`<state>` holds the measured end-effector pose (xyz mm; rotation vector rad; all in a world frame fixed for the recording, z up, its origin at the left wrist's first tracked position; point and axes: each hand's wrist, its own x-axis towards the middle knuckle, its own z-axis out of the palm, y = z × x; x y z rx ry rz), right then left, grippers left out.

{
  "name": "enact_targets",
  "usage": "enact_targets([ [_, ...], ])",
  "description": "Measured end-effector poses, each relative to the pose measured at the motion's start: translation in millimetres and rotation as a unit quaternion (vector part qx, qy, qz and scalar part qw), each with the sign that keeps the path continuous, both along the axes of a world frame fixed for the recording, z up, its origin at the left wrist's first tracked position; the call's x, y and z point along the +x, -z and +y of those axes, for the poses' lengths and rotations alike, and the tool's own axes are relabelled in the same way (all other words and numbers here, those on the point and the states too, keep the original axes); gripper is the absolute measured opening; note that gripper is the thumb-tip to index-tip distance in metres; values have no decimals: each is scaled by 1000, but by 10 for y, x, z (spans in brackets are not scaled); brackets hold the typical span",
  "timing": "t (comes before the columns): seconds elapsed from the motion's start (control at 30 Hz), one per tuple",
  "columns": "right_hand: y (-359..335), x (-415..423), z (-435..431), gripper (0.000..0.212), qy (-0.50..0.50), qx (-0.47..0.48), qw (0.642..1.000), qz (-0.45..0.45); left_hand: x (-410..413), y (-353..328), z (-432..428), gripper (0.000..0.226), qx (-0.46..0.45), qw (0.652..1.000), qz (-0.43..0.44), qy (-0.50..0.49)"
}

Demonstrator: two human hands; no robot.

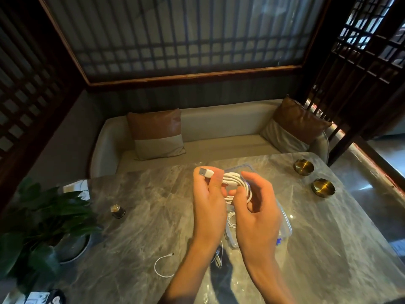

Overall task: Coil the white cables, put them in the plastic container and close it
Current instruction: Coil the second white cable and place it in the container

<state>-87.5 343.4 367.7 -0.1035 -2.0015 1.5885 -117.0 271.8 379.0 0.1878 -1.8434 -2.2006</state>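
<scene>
Your left fingers (215, 183) pinch the white cable (235, 185) just behind its USB plug (206, 172), thumb on top, with the plug poking out past the knuckles. Your right fingers (252, 177) are curled round the far side of the same cable's loops, so both hands are closed on one bundle. The left hand (208, 200) and right hand (257, 213) hold it in the air, directly above the plastic container (287, 227).

The step in hand looks like coiling: the loops are gathered, but the plug end is loose and not yet tucked in. The container sits open on the bench (328, 238) under your wrists, and a thinner white coil (231, 220) appears to lie inside it already (your hands hide most of the interior). A clear, blue-edged piece (245, 166) just beyond the container is probably its lid. Near the container on your left, a short white cable (162, 267) lies uncoiled on the bench.

For the next move, I'd judge you need to wrap or tuck the plug end so the loops don't spring apart, then lower the bundle straight down into the container and let go only once it rests flat. The short cable needs coiling after that, before the lid goes on.
</scene>
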Motion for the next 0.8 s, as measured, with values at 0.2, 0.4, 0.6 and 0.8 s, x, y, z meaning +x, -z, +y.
enact_targets([
  [0.2, 20, -74, 105, 32, -88, -188, 975, -83, -12, 88, -4, 18, 1, 1000, 9, -5],
  [0.4, -7, -136, 288, 28, -246, -200, 942, -109, -96, 126, -241, 12, 42, 995, -54, 78],
  [0.6, 66, -170, 199, 26, -80, 55, 995, -30, -67, 113, -242, 12, 14, 996, -69, 47],
  [0.8, -24, -158, 230, 21, -156, -117, 978, -77, 8, 89, -275, 11, 81, 990, -72, 88],
])
